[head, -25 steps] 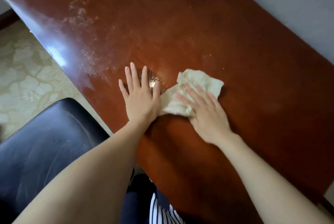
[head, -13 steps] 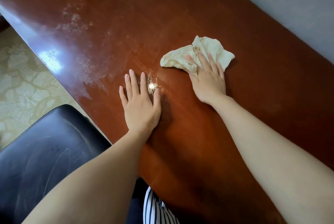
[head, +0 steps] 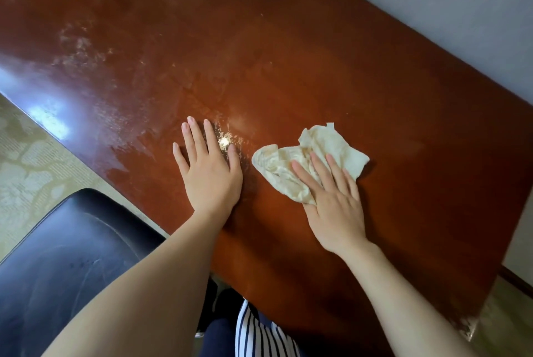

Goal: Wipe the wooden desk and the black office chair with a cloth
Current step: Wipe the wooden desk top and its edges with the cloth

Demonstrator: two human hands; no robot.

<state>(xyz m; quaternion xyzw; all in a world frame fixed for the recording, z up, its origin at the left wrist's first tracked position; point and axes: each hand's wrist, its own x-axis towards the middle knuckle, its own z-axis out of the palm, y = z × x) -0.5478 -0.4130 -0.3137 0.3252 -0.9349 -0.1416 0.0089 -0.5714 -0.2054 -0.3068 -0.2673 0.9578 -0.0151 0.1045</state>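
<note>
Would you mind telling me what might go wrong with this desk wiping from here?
The right hand presses the crumpled cream cloth with flat fingers only, no real grip, so the cloth may slip out mid-stroke. The left hand rests flat on the glossy reddish-brown wooden desk and may leave prints. The pale dusty smears beyond the left hand could get missed.

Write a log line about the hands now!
step: wooden desk wipe | right hand: pressing cream cloth | left hand: flat on desk | black office chair: no hand on it
</note>
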